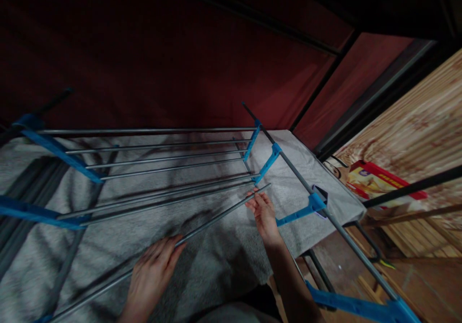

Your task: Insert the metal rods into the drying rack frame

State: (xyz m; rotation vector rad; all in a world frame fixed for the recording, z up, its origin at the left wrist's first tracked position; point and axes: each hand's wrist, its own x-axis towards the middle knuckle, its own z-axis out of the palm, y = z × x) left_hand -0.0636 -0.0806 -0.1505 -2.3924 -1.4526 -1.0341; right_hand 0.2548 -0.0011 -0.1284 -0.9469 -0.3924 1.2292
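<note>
A thin grey metal rod (216, 219) runs slantwise across the front of a partly built rack. My left hand (155, 270) is closed around its middle part. Near the rod's far right end, my right hand (263, 212) pinches it, with the tip sticking out past the fingers. That tip lies close to a blue plastic bracket (267, 164) on the right upright tube (296, 171). Another blue bracket (298, 213) juts out just right of my right hand. Several rods (169, 161) span between the right brackets and the left blue brackets (61, 149).
Grey fleecy cloth (224, 251) covers the surface beneath the rack. Several dark tubes (29, 188) lie at the left. Dark red fabric (173, 72) hangs behind. A red and yellow box (378, 181) stands at the right, beyond a black metal bar (415, 188).
</note>
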